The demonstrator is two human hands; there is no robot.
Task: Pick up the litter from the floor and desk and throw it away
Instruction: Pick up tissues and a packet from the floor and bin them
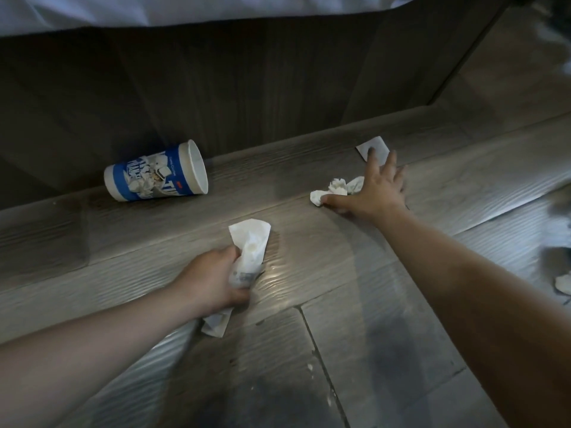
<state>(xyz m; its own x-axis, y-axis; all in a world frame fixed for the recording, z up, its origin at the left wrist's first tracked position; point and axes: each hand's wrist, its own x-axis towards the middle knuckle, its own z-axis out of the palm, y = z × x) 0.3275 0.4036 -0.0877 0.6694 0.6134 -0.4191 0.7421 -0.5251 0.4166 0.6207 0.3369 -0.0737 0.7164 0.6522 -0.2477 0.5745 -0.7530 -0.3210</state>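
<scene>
The left hand (pixel 213 273) is closed around a crumpled white paper wrapper (pixel 251 242), fingers and thumb curled about its middle. The wrapper's wide end fans out above the fist and a folded tail sticks out below the wrist, low over the grey wood-look plank floor (pixel 386 304); I cannot tell whether it touches.

The right hand (pixel 377 193) reaches further forward with its fingers spread and fairly straight, gripping nothing. Its palm is low over the floor, its thumb touches a wadded white tissue (pixel 338 188) lying just to its left, and 1 fingertip rests on the near edge of a small flat white paper square (pixel 378 143) beyond it. Both pieces lie on the floor.

To the left, well apart from both hands, a blue-and-white printed paper cup (pixel 154 176) lies on its side on the floor, open mouth facing right, just beside the dark brown wooden panel (pixel 247 88) that rises behind it. White fabric (pixel 154 7) hangs over the top of that panel. At the far right edge, 1 more white crumpled scrap (pixel 564 284) lies on the floor, partly cut off.
</scene>
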